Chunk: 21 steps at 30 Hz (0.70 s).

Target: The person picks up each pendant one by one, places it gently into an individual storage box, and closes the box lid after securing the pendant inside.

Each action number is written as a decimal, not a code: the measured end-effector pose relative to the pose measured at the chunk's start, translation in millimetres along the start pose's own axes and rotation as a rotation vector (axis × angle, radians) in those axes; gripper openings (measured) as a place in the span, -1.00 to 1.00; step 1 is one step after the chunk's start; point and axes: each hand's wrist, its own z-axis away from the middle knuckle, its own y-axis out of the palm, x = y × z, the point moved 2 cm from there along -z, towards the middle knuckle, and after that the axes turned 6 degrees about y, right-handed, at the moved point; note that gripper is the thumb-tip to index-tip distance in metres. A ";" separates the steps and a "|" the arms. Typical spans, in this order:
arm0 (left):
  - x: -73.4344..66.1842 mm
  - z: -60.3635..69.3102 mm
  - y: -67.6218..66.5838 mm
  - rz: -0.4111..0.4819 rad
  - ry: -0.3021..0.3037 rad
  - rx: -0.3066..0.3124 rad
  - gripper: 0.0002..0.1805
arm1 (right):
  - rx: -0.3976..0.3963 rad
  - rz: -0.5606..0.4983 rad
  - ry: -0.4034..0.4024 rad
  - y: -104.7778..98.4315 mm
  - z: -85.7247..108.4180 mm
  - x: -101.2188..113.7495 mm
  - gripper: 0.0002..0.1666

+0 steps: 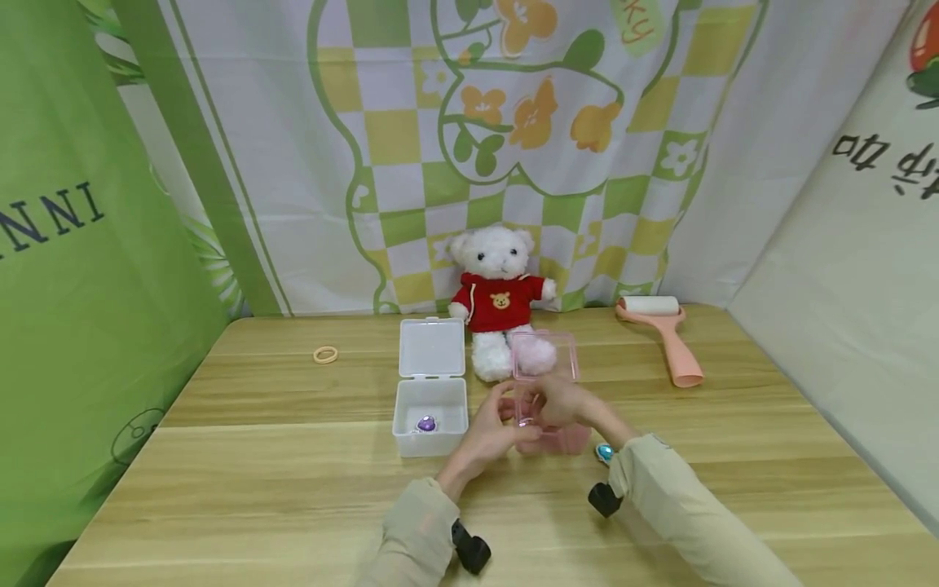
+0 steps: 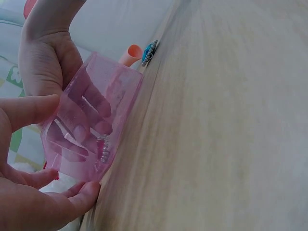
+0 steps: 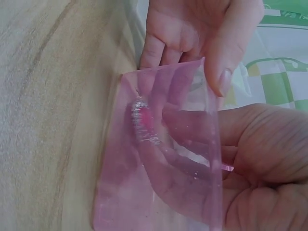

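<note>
A pink see-through box [image 1: 565, 440] stands on the table with its lid [image 1: 565, 355] raised. My left hand [image 1: 487, 432] grips its left side, thumb at the rim and fingers lower down the wall. Inside the box reaches my right hand [image 1: 561, 401], whose curled fingertips pinch a pink gem ornament [image 3: 146, 119] with a silvery beaded edge, low near the box floor; the tinted wall blurs the contact. Left of it, an open white box [image 1: 407, 444] holds a purple gem ornament [image 1: 427, 423]. A blue gem ornament [image 1: 605, 452] lies near my right sleeve.
Behind the boxes a white teddy bear [image 1: 500, 297] in a red hoodie sits against the patterned curtain. A pink-handled lint roller [image 1: 671, 334] lies at the back right, and a tan ring [image 1: 325, 355] at the back left of the wooden table [image 1: 279, 489].
</note>
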 end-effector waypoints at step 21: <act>1.2 0.9 -0.6 -0.035 -0.004 -0.004 -0.14 | -0.041 -0.301 -0.043 -42.2 27.6 -4.4 -0.71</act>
